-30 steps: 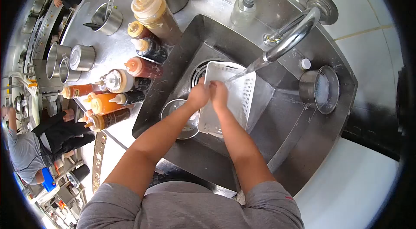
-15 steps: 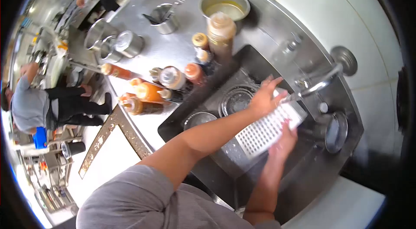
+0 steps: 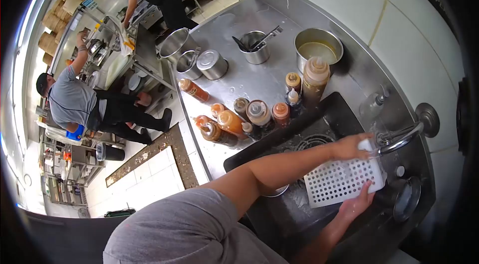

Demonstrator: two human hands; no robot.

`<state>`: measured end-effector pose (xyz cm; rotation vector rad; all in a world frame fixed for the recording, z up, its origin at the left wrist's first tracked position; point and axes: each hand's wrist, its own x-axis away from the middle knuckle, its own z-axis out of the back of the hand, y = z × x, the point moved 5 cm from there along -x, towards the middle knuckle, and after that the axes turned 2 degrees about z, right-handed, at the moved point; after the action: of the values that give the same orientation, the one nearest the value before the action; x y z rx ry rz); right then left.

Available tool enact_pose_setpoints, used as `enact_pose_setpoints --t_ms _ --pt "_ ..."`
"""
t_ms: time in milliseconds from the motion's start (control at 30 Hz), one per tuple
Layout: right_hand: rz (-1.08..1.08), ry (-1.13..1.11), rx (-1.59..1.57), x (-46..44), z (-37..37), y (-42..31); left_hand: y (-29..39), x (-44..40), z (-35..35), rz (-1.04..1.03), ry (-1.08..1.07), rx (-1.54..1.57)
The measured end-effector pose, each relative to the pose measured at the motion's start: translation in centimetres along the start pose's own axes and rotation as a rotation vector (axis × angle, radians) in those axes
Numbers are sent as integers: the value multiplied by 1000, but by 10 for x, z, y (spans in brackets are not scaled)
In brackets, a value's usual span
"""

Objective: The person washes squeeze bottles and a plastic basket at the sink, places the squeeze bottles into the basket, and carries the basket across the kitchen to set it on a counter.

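A white perforated tray (image 3: 342,180) is tilted over the dark sink (image 3: 272,221), beneath the curved metal faucet (image 3: 406,139). At the tray's upper edge, close to the spout, my left hand (image 3: 349,147) is closed; its fingertips are partly hidden. My right hand (image 3: 355,205) grips the lower edge, with its thumb on the holed face and the other fingers underneath. Behind the left forearm, a round ridged item (image 3: 314,140) lies in the sink, partly covered. A metal bowl (image 3: 406,199) leans at the sink's right side.
Several sauce bottles (image 3: 259,113) line the sink's left edge. Further back on the steel counter (image 3: 234,29) are a pot with yellowish liquid (image 3: 319,49), a utensil cup (image 3: 257,52) and metal containers (image 3: 212,64). A clear pump bottle (image 3: 371,107) stands near the wall. Two co-workers (image 3: 75,97) are at the left.
The view has swung left, shifting everything rightward. My left hand has gone from spread fingers on the tray to closed at its upper edge. My right hand keeps the lower edge.
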<state>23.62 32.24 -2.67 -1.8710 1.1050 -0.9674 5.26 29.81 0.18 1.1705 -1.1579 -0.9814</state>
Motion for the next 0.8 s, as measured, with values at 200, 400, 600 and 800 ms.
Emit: enact_pose_setpoints --t_ms 200,400,600,800 --pt "224 -403 1274 5 -94 17 -96 9 40 -162 451 -113" --pt "207 -819 1617 11 -113 91 -132 34 50 311 304 261" --pt "-373 -621 1015 -50 -77 81 -137 3 29 233 362 -248" --pt "-357 -411 721 -54 -65 54 -100 -4 29 413 149 -431"
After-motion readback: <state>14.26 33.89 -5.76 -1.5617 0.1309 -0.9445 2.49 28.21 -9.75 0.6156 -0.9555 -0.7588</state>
